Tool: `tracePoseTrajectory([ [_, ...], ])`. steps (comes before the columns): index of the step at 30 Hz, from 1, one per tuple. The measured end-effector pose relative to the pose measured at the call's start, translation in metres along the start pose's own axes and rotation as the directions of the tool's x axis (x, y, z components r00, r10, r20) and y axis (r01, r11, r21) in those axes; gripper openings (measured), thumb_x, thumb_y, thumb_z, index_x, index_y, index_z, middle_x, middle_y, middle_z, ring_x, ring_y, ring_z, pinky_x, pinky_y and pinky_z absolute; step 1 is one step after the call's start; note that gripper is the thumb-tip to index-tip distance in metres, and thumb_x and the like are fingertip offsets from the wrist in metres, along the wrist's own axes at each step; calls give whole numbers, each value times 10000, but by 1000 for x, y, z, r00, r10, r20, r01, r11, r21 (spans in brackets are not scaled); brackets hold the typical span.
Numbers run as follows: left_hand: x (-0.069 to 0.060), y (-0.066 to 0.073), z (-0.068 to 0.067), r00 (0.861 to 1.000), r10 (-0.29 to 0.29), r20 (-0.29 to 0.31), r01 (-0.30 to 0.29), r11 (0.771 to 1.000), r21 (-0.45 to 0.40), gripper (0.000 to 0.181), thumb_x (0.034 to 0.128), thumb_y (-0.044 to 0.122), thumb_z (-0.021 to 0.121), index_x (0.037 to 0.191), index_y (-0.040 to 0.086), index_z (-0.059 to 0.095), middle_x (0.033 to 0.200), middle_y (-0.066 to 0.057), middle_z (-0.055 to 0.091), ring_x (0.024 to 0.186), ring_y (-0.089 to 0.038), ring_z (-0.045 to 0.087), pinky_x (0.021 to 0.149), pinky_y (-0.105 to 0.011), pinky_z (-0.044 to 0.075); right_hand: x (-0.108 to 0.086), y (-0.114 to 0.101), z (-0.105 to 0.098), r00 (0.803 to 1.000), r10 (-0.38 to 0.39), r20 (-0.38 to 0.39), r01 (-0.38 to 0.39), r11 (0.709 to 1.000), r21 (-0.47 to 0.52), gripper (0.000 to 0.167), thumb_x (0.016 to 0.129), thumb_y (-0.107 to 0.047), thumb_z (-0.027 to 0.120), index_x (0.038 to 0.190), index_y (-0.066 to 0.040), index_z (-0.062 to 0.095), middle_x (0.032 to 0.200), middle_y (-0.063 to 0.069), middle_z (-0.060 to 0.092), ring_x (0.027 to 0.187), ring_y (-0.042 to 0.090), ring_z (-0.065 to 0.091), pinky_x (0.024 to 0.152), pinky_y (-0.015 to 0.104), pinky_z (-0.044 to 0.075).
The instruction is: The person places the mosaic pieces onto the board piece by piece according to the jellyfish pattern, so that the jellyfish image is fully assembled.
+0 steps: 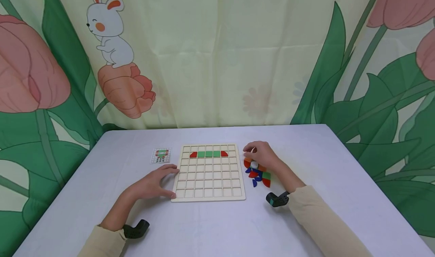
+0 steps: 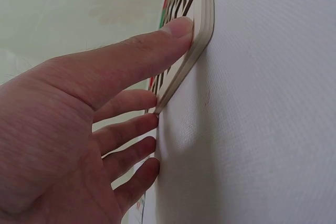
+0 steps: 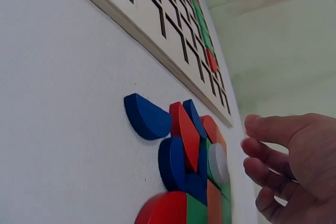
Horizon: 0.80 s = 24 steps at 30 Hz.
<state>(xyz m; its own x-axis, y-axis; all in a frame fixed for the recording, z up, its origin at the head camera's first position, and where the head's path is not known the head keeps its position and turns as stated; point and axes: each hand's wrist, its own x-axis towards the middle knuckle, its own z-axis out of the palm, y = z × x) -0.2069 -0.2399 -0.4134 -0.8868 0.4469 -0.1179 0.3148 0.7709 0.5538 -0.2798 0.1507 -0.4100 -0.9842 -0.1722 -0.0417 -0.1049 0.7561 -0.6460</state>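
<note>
A pale wooden grid board [image 1: 208, 182] lies flat on the table. In its second row from the far edge sit green squares [image 1: 209, 154] with a rounded red piece [image 1: 193, 155] at the left end and another red piece [image 1: 224, 154] at the right. My left hand [image 1: 154, 183] touches the board's left side, thumb on the near corner and fingers spread along the edge. Above the far end of a pile of coloured blocks [image 3: 197, 166] hovers my right hand [image 1: 261, 154], its fingers loosely bent; nothing shows between them in the right wrist view.
Left of the board lies a small card [image 1: 161, 156] with a coloured figure on a grid. The pile, right of the board, has blue, red, green, orange and white pieces, including a blue half-round [image 3: 147, 118] near the board. A printed curtain [image 1: 221, 60] hangs behind the table.
</note>
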Motion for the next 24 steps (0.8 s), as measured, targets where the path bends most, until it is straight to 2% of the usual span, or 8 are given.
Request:
tracePoseTrajectory([
  [6,-1,0,-1,1000,1,3,-1,1000,0,828,694,392,852,1378,79,506,1497,-117,406,1421,-371,315,1123,-572,308,-14,11,-10,1000,10,2,-10,1000,-13,229,887,-197,704,1103,-123,714,989,48,666,909,208,544,667,226,522],
  [12,-1,-2,0,1000,6,1,-6,1000,4,828,692,401,851,1375,82,509,1493,-116,411,1417,-366,324,1120,-567,314,-22,21,-13,999,35,27,-34,999,-33,228,851,-196,745,1075,-158,725,949,26,653,878,192,535,643,224,505],
  [24,0,-1,1,1000,-17,0,17,1000,4,834,684,409,855,1378,99,511,1502,-112,405,1423,-371,312,1121,-577,310,-28,25,-11,998,-21,66,24,999,-49,252,821,-166,772,1067,-148,719,936,28,652,839,180,534,644,221,496],
])
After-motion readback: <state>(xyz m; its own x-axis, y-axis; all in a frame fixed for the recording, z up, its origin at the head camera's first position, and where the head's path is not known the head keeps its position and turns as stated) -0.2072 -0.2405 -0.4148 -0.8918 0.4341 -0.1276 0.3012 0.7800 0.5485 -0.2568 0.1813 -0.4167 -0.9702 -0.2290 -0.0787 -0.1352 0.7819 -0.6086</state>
